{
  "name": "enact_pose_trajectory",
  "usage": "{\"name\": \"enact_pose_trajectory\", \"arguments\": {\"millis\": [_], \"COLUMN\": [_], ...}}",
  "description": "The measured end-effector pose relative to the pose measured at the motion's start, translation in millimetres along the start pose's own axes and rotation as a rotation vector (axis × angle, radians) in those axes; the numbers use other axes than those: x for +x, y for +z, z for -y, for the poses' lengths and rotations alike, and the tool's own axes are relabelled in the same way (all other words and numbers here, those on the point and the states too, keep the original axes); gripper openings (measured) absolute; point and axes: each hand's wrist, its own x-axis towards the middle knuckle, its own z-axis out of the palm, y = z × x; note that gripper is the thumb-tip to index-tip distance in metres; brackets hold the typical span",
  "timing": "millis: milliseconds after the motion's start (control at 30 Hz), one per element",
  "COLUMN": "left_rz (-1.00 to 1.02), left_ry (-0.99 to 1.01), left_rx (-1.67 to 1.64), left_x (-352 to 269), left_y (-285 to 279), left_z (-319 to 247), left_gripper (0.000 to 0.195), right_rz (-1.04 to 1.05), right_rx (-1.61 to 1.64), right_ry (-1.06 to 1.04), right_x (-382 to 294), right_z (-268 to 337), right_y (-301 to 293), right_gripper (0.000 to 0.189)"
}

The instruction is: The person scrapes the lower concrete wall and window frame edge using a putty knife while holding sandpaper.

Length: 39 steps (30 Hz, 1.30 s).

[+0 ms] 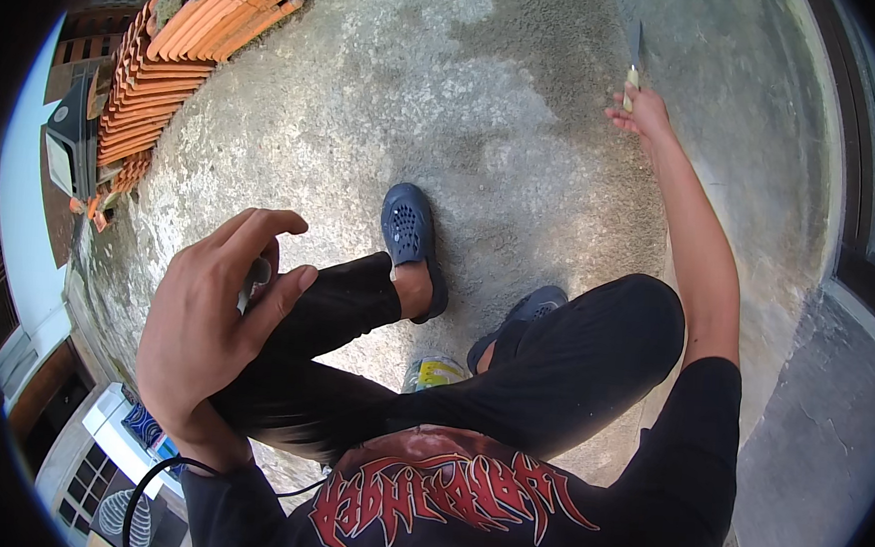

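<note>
Out at arm's length, my right hand (647, 112) grips the pale yellow handle of a flat-bladed hand tool (632, 82). Its thin metal blade points away from me, low over the concrete floor (483, 133); whether it touches cannot be told. My left hand (206, 308) is raised in front of my left knee, fingers loosely bent and thumb apart. Something small and greyish (257, 276) shows between that thumb and the fingers. The hand hides most of it, so I cannot tell whether it is held.
Stacked orange clay roof tiles (164, 76) stand at the upper left, with a dark lamp-like fixture (73, 142) beside them. A container with a yellow-green label (435, 371) sits between my legs, near my blue clogs (408, 226). A dark door or window frame (864, 172) borders the right.
</note>
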Motion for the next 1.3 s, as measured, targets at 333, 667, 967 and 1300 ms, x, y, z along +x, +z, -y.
{"name": "enact_pose_trajectory", "arguments": {"millis": [333,667,967,1300], "left_rz": [-0.001,0.007,0.018,0.031], "left_ry": [-0.053,-0.092,-0.052,-0.101], "left_rx": [-0.003,-0.016,-0.037,-0.028], "left_x": [1,0,1,-2], "left_y": [-1,0,-11,-6], "left_z": [5,15,13,20], "left_gripper": [0.026,0.029,0.026,0.028], "right_rz": [0.128,0.044,0.013,0.043], "right_rx": [0.053,-0.088,-0.004,-0.063], "right_ry": [0.122,0.011,0.072,0.006], "right_x": [-2,53,17,54], "right_z": [20,62,34,68], "right_y": [27,32,39,60], "right_gripper": [0.041,0.043,0.044,0.042]}}
